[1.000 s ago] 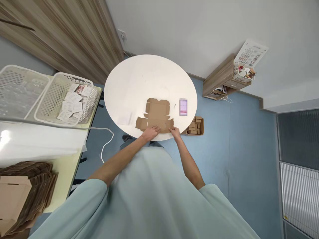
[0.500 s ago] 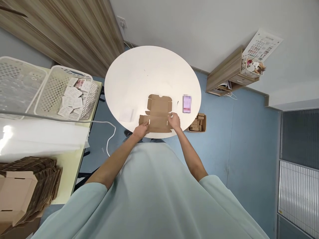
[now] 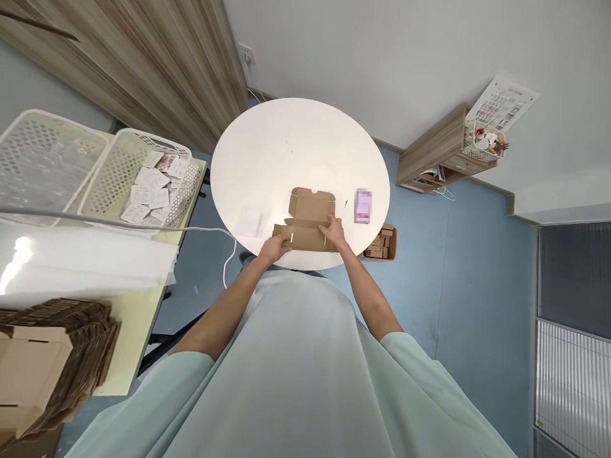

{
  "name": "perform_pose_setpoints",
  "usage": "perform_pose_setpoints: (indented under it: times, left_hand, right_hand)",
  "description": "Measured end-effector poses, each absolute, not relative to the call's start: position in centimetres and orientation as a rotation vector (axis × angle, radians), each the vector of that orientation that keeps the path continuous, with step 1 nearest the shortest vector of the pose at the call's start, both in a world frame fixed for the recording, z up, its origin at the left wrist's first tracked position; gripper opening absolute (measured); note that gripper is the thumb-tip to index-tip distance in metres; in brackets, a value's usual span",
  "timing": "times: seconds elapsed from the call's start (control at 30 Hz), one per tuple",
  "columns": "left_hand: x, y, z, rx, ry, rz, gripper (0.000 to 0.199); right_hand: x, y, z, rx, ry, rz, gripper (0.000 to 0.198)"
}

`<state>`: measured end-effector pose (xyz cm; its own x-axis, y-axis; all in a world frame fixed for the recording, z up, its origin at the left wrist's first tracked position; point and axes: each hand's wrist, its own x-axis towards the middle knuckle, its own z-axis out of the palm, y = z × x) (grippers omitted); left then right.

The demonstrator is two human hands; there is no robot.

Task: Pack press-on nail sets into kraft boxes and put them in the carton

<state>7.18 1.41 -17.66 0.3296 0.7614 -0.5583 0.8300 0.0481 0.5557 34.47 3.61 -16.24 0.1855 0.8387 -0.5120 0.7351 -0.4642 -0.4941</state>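
Note:
An unfolded brown cardboard mailer box [image 3: 308, 238] lies at the near side of a round white table [image 3: 258, 152]. Its far panel with side flaps spreads away from me, and two pale slots show in the near panel. My left hand [image 3: 275, 249] grips the left side flap, fingers closed on it. At the right edge, near the crease between the panels, my right hand [image 3: 336, 231] pinches the cardboard with thumb and fingers. Right of the box lies a blurred pinkish-purple phone-like item [image 3: 363, 207]. A faint whitish flat item [image 3: 249, 224] rests to the left.
On the left side table [image 3: 125, 331] stand a white basket of printed cards [image 3: 151, 184], a basket of clear plastic bags [image 3: 38, 172] and stacked flat cardboard boxes [image 3: 52, 362]. A carton of small brown boxes [image 3: 382, 243] sits on the floor at right. A white cable [image 3: 229, 257] hangs leftward.
The whole view has shifted slightly, so the table appears further right and lower. Both hands stay on the box; the right thumb now reaches further over its right edge.

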Motion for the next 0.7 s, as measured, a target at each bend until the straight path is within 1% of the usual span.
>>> perform_pose_setpoints:
  times: [0.17,0.33,0.43,0.53,0.6,0.63,0.7]
  left_hand:
    - [7.4,1.2,-18.0,1.642,1.458,-0.092,0.052]
    - [7.7,1.0,-18.1,1.631,1.441,-0.055,0.064]
    - [7.8,0.8,-18.1,1.63,1.442,-0.047,0.066]
    - [7.8,0.7,-18.0,1.576,1.468,-0.044,0.07]
    - [7.9,0.7,-18.0,1.499,1.496,-0.014,0.082]
    - [7.9,0.7,-18.0,1.466,1.504,0.01,0.091]
    - [7.9,0.9,-18.1,1.451,1.496,0.036,0.104]
  right_hand:
    - [34.6,3.3,-16.8,-2.242,-1.489,1.242,0.074]
    - [34.0,3.3,-17.0,-2.113,-1.436,1.371,0.083]
    - [34.0,3.0,-16.6,-2.101,-1.448,1.43,0.101]
    - [34.0,1.6,-16.2,-2.114,-1.615,1.464,0.129]
    - [34.0,0.3,-16.1,-2.118,-1.754,1.472,0.147]
    - [33.9,-0.4,-16.1,-2.115,-1.811,1.465,0.152]
    - [33.9,-1.5,-16.2,-2.109,-1.891,1.436,0.153]
